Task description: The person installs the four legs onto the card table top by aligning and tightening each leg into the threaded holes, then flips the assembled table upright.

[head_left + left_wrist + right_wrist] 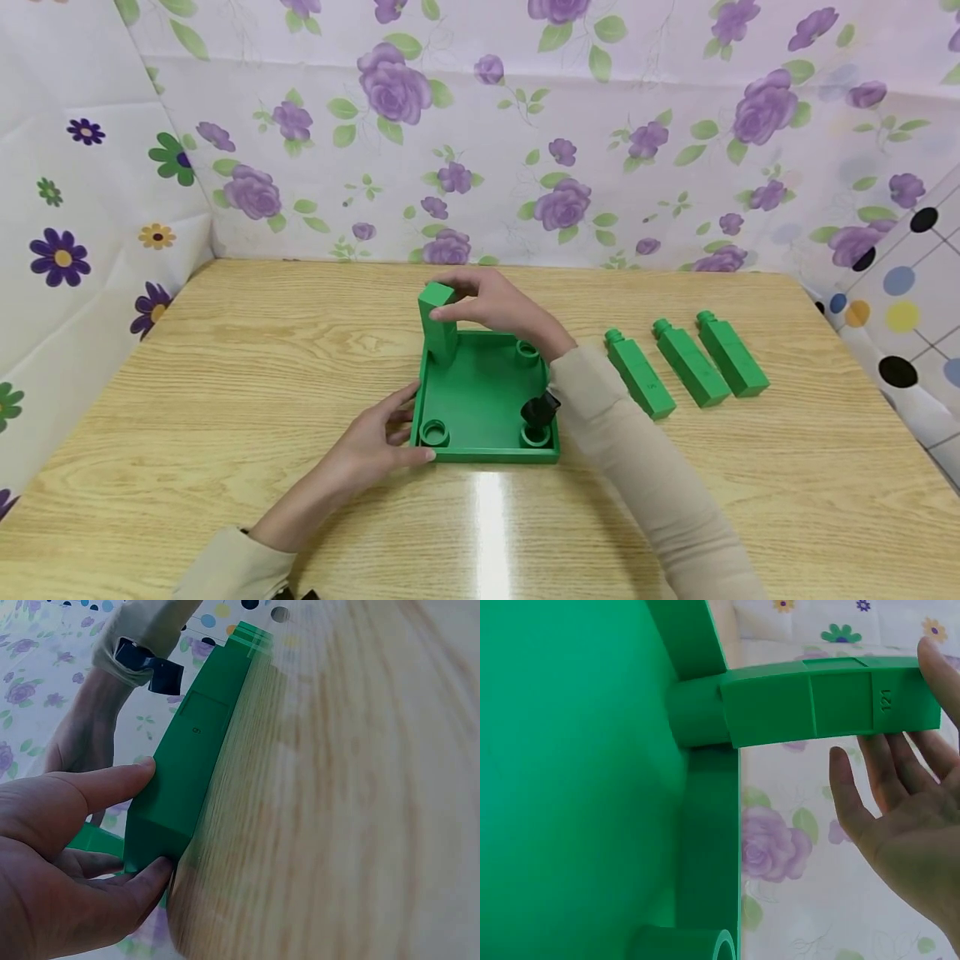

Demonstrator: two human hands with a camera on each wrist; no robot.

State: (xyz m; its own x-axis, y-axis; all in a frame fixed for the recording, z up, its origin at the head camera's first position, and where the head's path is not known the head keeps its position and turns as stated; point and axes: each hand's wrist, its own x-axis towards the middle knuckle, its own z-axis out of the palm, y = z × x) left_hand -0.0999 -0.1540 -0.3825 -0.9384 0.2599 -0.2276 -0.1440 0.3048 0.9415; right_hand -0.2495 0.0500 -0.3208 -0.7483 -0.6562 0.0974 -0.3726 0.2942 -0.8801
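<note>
Upright post (442,329) pinched by right hand (491,302), tray (480,400) held by left hand (369,443)
Crooked seating could be caused by tilting.

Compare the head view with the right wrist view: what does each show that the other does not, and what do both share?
Only the head view shows the left hand and three loose green posts lying on the wooden table. Only the right wrist view shows the number 121 on the standing green post. Both share that post, the right hand holding it, the green tray and floral cloth.
</note>
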